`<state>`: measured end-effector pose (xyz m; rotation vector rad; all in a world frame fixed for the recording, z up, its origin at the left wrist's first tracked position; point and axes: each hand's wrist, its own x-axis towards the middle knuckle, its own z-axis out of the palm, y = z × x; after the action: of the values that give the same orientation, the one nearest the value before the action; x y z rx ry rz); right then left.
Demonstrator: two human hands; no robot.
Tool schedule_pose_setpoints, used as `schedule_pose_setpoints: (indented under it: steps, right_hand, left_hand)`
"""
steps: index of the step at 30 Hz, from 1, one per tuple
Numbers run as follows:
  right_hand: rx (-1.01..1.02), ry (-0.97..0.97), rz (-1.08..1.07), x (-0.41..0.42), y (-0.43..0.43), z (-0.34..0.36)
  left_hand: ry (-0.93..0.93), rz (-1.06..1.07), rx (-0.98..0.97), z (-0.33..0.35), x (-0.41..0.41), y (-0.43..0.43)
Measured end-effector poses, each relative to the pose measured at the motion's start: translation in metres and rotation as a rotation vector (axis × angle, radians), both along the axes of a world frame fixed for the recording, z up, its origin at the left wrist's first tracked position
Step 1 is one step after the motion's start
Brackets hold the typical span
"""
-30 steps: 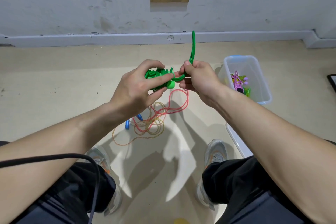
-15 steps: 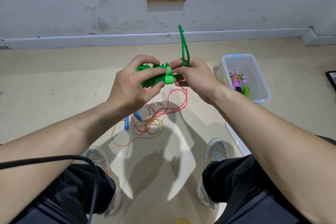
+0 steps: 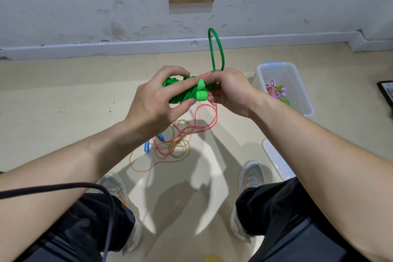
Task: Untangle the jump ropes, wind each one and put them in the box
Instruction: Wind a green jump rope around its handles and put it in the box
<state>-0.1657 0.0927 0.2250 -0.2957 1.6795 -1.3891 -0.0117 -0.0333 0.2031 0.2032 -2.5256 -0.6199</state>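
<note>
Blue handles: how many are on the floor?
2. One blue handle lies beside the tangled ropes; the second blue handle just beyond it, nearer the left hand. Others may be hidden.

My feed is bright and even. Soft overlapping shadows fan across the floor (image 3: 63, 95) at lower centre, lit from above and behind. The skirting (image 3: 85, 49) bows toward the frame's edges; mid-frame focus is sharp.

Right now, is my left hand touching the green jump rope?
Touching. The head view shows the left hand with fingers and thumb curled round the wound green jump rope.
</note>
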Motion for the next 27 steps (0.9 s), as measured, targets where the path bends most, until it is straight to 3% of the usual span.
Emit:
schedule_pose_setpoints:
  steps: [6, 12, 15, 20, 27]
  right_hand:
    - [0.087, 0.123, 0.112, 0.002, 0.002, -0.006]
    - [0.083, 0.092, 0.057, 0.003, 0.001, -0.009]
    - [0.068, 0.044, 0.07, 0.008, -0.002, -0.008]
    - [0.086, 0.097, 0.062, 0.015, -0.003, -0.009]
    - [0.018, 0.4, 0.004, 0.02, -0.001, -0.014]
  left_hand:
    - [-0.255, 0.093, -0.089, 0.01, -0.001, -0.003]
    - [-0.414, 0.182, -0.089, 0.018, -0.007, -0.004]
    - [-0.504, 0.1, -0.088, 0.014, -0.008, -0.002]
    - [-0.566, 0.094, 0.091, 0.009, -0.006, 0.0]
    - [-0.54, 0.192, 0.338, 0.009, -0.013, -0.005]
